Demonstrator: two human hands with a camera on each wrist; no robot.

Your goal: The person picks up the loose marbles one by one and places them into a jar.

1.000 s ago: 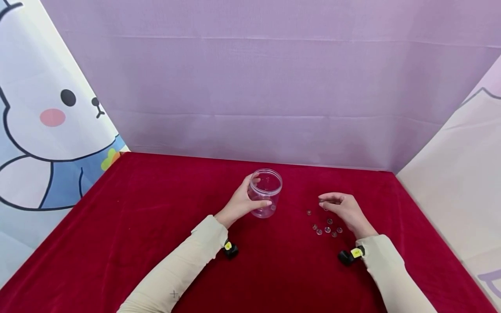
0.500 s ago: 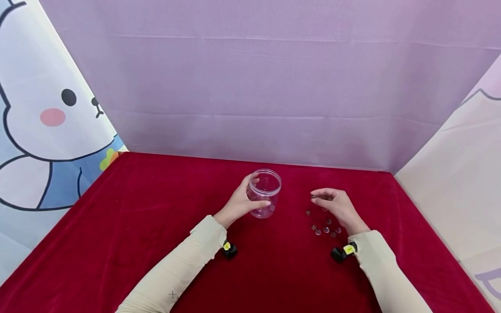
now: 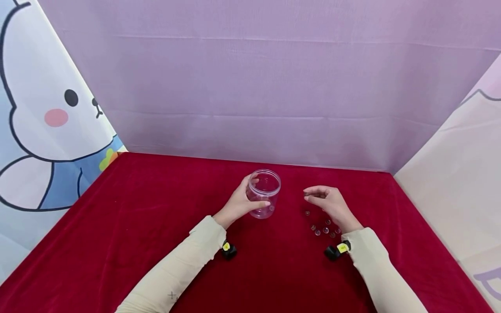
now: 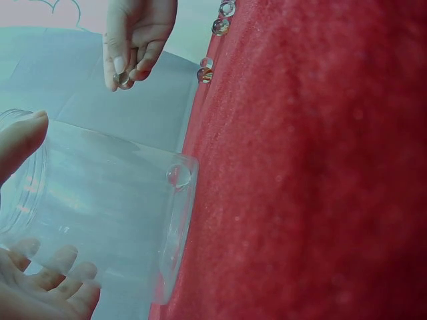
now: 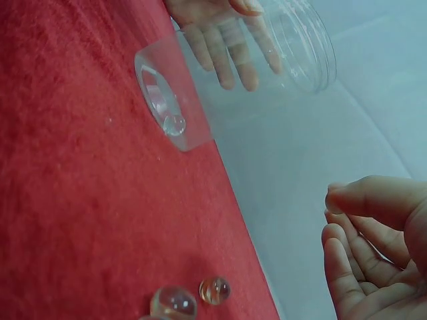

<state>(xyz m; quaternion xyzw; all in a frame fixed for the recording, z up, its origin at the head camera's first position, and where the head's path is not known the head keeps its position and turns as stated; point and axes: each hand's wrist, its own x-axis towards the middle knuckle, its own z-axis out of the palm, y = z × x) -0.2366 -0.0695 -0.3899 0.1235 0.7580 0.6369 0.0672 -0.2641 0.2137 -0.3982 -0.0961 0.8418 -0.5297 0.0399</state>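
A clear, open-topped plastic jar (image 3: 270,198) stands in the middle of the head view. My left hand (image 3: 239,205) grips its side, thumb in front and fingers round the back. One glass marble (image 5: 175,125) lies inside at the jar's bottom. To the right of the jar, my right hand (image 3: 332,204) is raised above the cloth. Between its thumb and fingertips it pinches a clear marble (image 4: 121,80), best seen in the left wrist view. Several loose marbles (image 3: 326,230) lie on the cloth below and in front of that hand.
Red velvety cloth (image 3: 156,208) covers the table. A lilac fabric wall (image 3: 250,87) rises behind it. On the left hangs a panel with a cartoon animal (image 3: 43,87), and a pale panel (image 3: 462,174) closes the right side.
My right hand has moved left and slightly away from me, toward the jar, with the marble pinched. The left hand and jar have stayed in place.
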